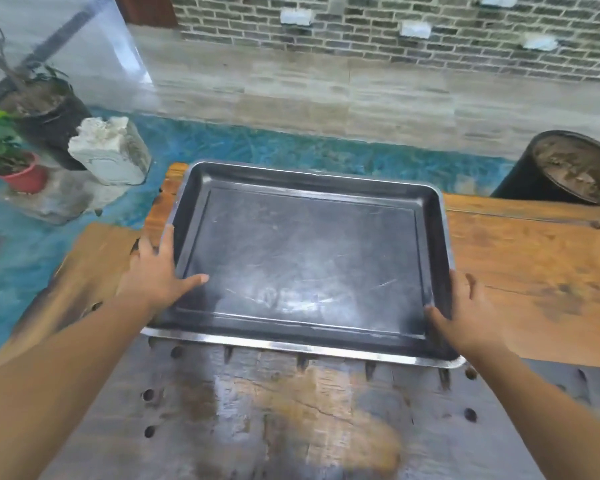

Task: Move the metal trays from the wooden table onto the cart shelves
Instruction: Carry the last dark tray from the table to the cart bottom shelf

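Head-worn wide-angle view, facing forward and down, close above wooden table (534,271)

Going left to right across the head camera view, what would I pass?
Red flower pot → white stone block → left hand → metal tray → right hand → dark soil-filled barrel.

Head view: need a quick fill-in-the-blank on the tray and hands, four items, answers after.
1. The left hand holds the metal tray with its ____ lying inside the rim.
2. The right hand holds the tray's ____ edge.
3. Beneath the tray is a table made of ____.
4. The small plant pot at far left is coloured ____.
Missing: thumb; right; wood; red.
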Demonstrator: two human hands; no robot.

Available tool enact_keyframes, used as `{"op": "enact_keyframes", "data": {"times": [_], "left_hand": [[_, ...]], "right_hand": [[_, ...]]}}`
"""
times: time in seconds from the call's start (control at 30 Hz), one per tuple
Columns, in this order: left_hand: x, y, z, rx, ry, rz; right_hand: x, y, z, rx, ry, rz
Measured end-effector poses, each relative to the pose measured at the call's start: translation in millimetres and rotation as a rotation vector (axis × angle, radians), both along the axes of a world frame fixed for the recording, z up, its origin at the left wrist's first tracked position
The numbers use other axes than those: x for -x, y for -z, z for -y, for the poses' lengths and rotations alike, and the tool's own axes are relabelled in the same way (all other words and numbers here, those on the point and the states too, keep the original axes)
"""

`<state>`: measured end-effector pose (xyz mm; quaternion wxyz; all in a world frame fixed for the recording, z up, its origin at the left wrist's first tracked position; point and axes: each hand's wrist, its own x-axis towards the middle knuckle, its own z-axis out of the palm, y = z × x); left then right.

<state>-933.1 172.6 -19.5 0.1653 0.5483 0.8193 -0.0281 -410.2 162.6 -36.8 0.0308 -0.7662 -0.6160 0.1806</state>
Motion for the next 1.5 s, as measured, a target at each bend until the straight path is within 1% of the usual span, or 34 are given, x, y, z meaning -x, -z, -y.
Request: {"op": "enact_keyframes", "data": {"times": [0.1,0.17,0.23,0.33,0.47,0.73,0.97,1.1,1.23,1.37,1.5], "left_hand": [[3.4,18.1,-10.3,-0.049,-0.058,0.049],[4.1,28.5,-7.9,-0.041,-0.082,0.054],[2.6,36.1,-2.5,-0.015,-0.065,0.004],[1.4,44.8,3.7,-0.039,-0.006,-0.103],[2.5,46.2,5.0,-0.069,-0.016,-0.083],[-3.8,29.2,7.3,0.007,0.028,-0.17],[-9.1,-20.3,23.2,0.007,0.066,-0.204],[-10.6,-58.5,41.8,-0.053,0.082,-0.206],[-4.6,-95.6,65.9,-0.109,0.101,-0.232],[17.0,-136.4,104.7,-0.149,0.127,-0.257],[48.3,-170.7,146.4,-0.142,0.139,-0.302]], "right_hand": [[-2.9,12.4,-13.7,-0.008,-0.012,0.028],[-2.1,20.1,-16.7,-0.016,-0.022,0.051],[-0.9,28.0,-15.2,-0.042,-0.025,0.043],[-0.2,40.8,-11.2,-0.067,-0.015,0.036],[0.1,48.2,-12.5,-0.066,0.015,0.044],[1.7,38.7,-9.0,-0.066,0.026,0.043],[-6.0,-8.7,1.3,-0.044,0.048,0.037],[-9.8,-42.1,19.9,-0.064,0.044,0.095],[-7.3,-77.9,47.6,-0.127,0.066,0.11],[12.2,-120.7,89.9,-0.142,0.077,0.167],[43.1,-162.8,123.8,-0.157,0.061,0.21]]}}
